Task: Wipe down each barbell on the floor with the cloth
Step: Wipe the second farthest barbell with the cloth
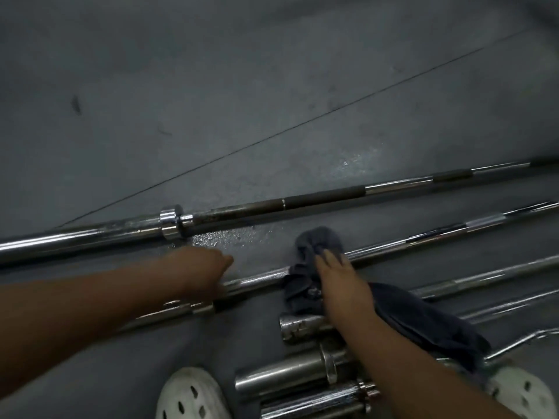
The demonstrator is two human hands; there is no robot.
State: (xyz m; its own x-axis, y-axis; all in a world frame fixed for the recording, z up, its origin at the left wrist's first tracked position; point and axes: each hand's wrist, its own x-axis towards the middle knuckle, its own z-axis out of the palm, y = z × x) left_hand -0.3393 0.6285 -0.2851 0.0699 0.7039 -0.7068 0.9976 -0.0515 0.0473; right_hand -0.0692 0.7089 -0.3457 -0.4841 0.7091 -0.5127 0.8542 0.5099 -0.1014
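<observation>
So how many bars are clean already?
Hard to say for sure. The far barbell may be done, since the floor beside it shows a wet patch. Right now the right hand presses the cloth on the second barbell, and the left hand holds that bar. The nearer bars are probably left to do.

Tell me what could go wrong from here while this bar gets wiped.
1. The barbell under the cloth is round and lies loose on the floor. A push from the right hand may roll it if the left hand slips.
2. The wet patch beside it looks slippery.
3. Bar ends crowd the white shoes, so a step could stub a toe or trip.
</observation>
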